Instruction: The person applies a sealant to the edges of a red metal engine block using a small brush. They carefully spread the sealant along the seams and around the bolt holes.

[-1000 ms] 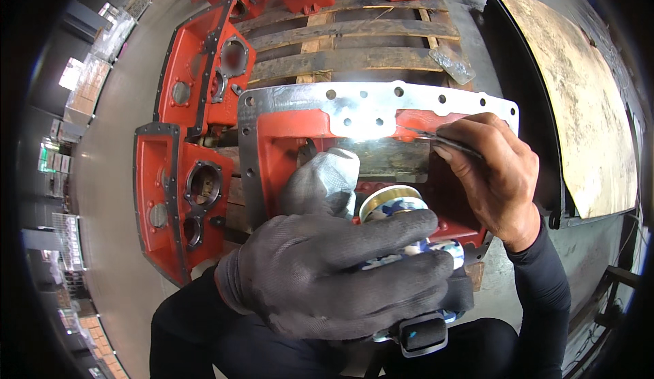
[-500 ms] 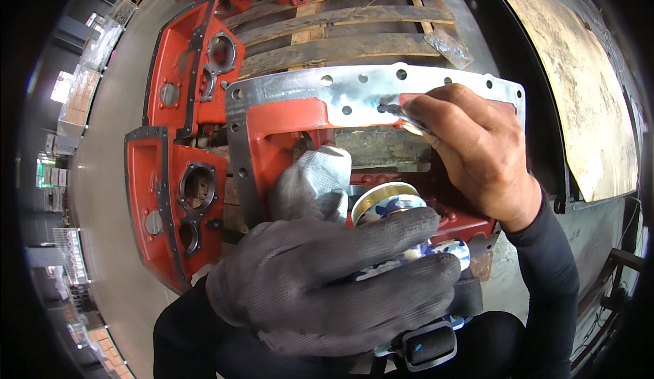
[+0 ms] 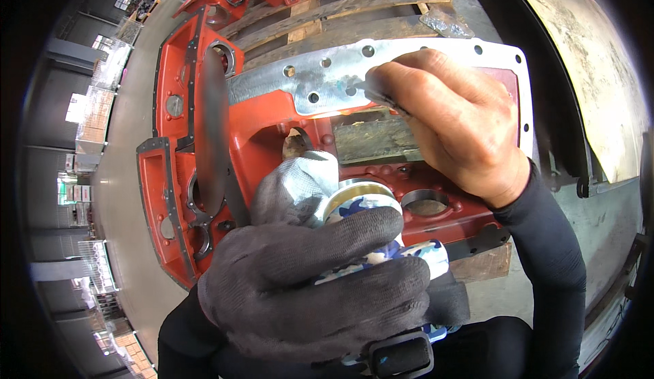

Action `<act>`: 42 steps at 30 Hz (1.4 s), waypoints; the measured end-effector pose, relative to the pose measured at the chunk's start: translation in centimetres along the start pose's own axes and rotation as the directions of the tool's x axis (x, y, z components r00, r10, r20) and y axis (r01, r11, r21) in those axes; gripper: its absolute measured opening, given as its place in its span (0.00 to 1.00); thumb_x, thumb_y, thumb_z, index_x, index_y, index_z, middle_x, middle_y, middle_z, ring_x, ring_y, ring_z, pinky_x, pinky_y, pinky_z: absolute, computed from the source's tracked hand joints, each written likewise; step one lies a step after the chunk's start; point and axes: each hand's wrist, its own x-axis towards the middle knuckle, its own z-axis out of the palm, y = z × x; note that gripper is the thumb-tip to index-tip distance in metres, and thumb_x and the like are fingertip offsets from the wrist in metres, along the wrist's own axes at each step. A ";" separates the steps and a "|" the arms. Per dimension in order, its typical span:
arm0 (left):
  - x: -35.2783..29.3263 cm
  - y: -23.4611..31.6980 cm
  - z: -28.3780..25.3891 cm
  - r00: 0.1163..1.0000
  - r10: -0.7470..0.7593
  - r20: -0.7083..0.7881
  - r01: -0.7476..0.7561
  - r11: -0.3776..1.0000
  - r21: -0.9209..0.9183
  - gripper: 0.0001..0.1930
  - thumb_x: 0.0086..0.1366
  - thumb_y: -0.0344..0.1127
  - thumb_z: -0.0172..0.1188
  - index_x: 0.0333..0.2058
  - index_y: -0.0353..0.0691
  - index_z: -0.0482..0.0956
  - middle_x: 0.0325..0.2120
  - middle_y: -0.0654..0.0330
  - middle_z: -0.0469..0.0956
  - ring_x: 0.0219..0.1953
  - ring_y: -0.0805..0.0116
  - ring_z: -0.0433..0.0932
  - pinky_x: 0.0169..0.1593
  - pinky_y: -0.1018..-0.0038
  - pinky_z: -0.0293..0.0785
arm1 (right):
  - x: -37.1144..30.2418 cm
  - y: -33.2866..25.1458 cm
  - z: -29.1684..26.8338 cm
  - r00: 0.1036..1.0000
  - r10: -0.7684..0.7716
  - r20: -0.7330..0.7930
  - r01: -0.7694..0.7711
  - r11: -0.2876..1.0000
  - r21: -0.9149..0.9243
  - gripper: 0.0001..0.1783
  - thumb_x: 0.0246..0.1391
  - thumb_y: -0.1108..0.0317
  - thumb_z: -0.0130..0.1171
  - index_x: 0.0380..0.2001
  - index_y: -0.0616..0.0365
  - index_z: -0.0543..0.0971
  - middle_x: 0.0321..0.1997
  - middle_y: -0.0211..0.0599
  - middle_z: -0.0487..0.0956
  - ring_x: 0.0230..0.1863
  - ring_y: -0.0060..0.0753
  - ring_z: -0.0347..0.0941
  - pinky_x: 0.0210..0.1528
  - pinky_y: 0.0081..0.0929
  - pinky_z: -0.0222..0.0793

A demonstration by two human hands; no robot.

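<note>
My left hand, in a dark grey knit glove, is closed around a blue-and-white camouflage-patterned tool with a gold-rimmed round head. Its exact kind is hidden by the fingers. Beside that head is a grey glove with a whitish patch; whether it is empty I cannot tell. My bare right hand pinches a small dark piece, mostly covered by the fingers, against the bare-metal flange of a red casting. Bolt holes run along this flange, and the pinched piece lies near one of them.
More red castings with dark flanges stand at the left and far side. Beneath and beyond is a wooden pallet, with a clear bag on it. A board-topped table stands right. A blurred dark strip crosses the left castings.
My right hand has moved slightly left along the flange, still pinching. The left hand and tool sit a little further left in view. A blurred strip has appeared at left.
</note>
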 end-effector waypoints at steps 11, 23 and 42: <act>0.4 0.6 0.3 1.000 -0.003 0.008 0.002 0.995 0.104 0.25 0.47 0.22 0.82 0.46 0.39 0.88 0.39 0.67 0.84 0.38 0.77 0.87 0.47 0.83 0.90 | 0.3 -1.0 -2.3 0.990 0.111 -0.093 -0.108 0.994 0.034 0.14 0.53 0.79 0.73 0.44 0.64 0.85 0.38 0.43 0.85 0.37 0.45 0.85 0.40 0.32 0.81; 0.4 1.1 0.2 0.998 -0.014 0.059 0.007 0.994 0.110 0.27 0.46 0.23 0.83 0.48 0.43 0.87 0.40 0.68 0.83 0.40 0.76 0.87 0.48 0.81 0.90 | -0.5 -0.9 0.3 0.985 0.173 -0.014 -0.170 0.979 0.112 0.14 0.55 0.81 0.68 0.45 0.62 0.83 0.38 0.44 0.81 0.37 0.49 0.82 0.39 0.37 0.78; -0.3 1.2 0.1 1.000 -0.014 0.011 0.013 0.992 0.122 0.24 0.42 0.28 0.85 0.38 0.53 0.85 0.46 0.64 0.81 0.49 0.49 0.88 0.52 0.54 0.92 | -0.9 -0.5 -2.1 0.979 0.101 -0.175 -0.093 0.994 0.054 0.14 0.54 0.79 0.72 0.45 0.65 0.85 0.39 0.45 0.86 0.38 0.44 0.86 0.41 0.31 0.81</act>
